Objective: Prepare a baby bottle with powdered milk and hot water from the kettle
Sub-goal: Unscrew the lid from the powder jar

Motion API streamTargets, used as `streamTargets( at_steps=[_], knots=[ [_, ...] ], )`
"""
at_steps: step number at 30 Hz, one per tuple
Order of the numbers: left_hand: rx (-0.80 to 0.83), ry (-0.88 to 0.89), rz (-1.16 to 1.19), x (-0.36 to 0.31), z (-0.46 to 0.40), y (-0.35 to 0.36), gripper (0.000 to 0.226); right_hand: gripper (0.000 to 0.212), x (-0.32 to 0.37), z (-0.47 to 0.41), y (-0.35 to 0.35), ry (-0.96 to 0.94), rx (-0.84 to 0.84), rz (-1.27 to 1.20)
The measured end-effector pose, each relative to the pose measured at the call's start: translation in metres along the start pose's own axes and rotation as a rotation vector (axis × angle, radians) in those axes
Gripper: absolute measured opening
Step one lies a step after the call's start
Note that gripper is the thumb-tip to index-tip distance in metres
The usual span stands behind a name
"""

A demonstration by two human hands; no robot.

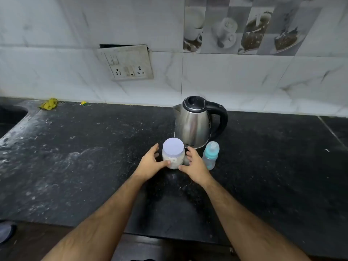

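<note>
A clear jar of white milk powder (174, 159) with a pale lavender lid stands on the black counter (84, 166). My left hand (150, 162) is at its left side, thumb touching the jar's lower wall, fingers spread. To the jar's right is my right hand (194, 164), fingers apart, thumb near the base. A baby bottle (211, 154) with a teal collar and clear cap stands upright just right of my right hand. Behind both stands a steel electric kettle (194, 123) with a black lid and handle, handle pointing right.
A white tiled wall runs along the counter's back edge, with a switch and socket plate (130, 63). A yellow scrap (49, 104) lies at the back left beside a sink edge (11, 113). White dust marks the counter's left part.
</note>
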State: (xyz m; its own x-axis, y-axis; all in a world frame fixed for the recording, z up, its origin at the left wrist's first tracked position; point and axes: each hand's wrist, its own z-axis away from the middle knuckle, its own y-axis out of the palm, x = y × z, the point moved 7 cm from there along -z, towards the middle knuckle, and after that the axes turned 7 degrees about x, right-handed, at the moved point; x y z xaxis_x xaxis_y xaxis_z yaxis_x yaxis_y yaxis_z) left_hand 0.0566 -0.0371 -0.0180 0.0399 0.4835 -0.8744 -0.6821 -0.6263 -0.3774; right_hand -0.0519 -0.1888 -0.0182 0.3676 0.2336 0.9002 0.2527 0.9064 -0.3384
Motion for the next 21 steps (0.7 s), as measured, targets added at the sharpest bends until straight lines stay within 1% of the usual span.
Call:
streamTargets(
  at_steps=[3, 7, 10, 12, 15, 19, 21],
  knots=[
    [0.052, -0.007, 0.047, -0.003, -0.012, -0.002, 0.105, 0.09, -0.003, -0.008, 0.002, 0.028, 0.043, 0.024],
    [0.122, -0.006, 0.042, -0.003, -0.025, -0.003, 0.105, 0.091, -0.014, -0.026, 0.006, 0.04, 0.016, 0.019],
    [0.18, 0.035, 0.003, -0.004, -0.032, 0.0, 0.097, 0.081, -0.011, -0.03, 0.008, 0.057, 0.001, 0.033],
    [0.189, 0.065, -0.025, -0.003, -0.035, 0.001, 0.092, 0.076, -0.005, -0.027, 0.008, 0.065, -0.011, 0.027],
    [0.175, 0.09, -0.034, -0.002, -0.036, 0.0, 0.088, 0.075, -0.004, -0.025, 0.011, 0.055, -0.004, -0.005],
    [0.191, 0.127, 0.003, -0.003, -0.033, -0.001, 0.084, 0.075, -0.006, -0.021, 0.015, 0.029, -0.034, -0.055],
    [0.203, 0.139, 0.016, -0.005, -0.029, -0.003, 0.081, 0.077, -0.006, -0.017, 0.016, 0.019, -0.02, -0.075]
  ],
)
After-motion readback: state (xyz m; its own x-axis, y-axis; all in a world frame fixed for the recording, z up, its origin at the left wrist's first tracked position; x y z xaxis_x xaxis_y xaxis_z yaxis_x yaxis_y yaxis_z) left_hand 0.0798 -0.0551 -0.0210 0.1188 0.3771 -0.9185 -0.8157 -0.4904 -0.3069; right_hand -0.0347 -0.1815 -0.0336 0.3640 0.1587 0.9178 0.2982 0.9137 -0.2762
